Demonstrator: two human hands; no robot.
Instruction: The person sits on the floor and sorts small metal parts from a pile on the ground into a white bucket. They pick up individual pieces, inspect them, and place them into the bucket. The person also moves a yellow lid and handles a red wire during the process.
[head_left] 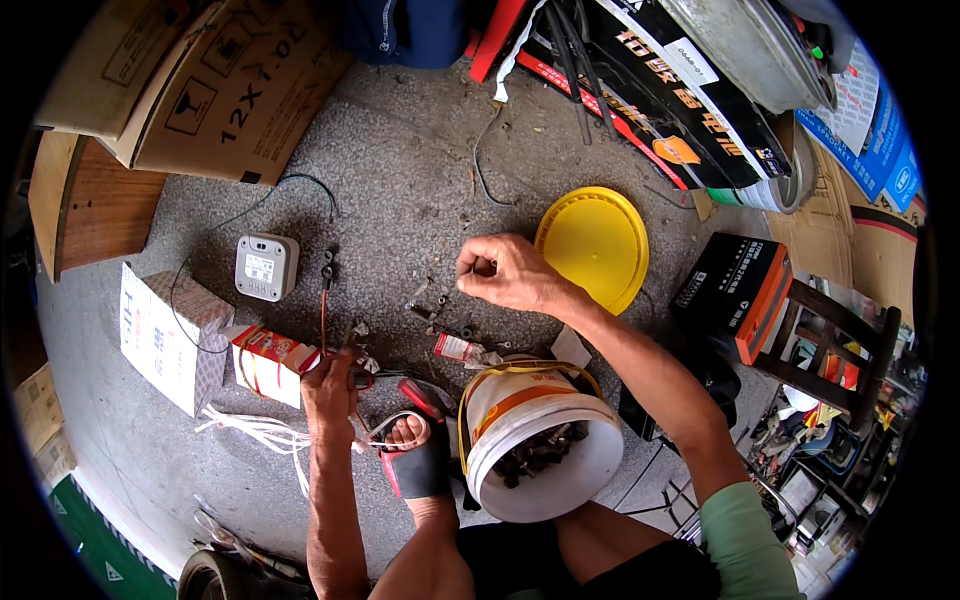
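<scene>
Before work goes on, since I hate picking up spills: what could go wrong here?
The open bucket stands close to the person's legs, so a knock might spill its dark pieces. The small loose parts near the right hand could be brushed aside and lost on the speckled floor. The white cords lying near the left foot might snag it.

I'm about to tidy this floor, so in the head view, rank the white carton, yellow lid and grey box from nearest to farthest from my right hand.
From your right hand:
1. Yellow lid: just to its right.
2. Grey box: off to its left.
3. White carton: farther left, lower in the picture.
</scene>
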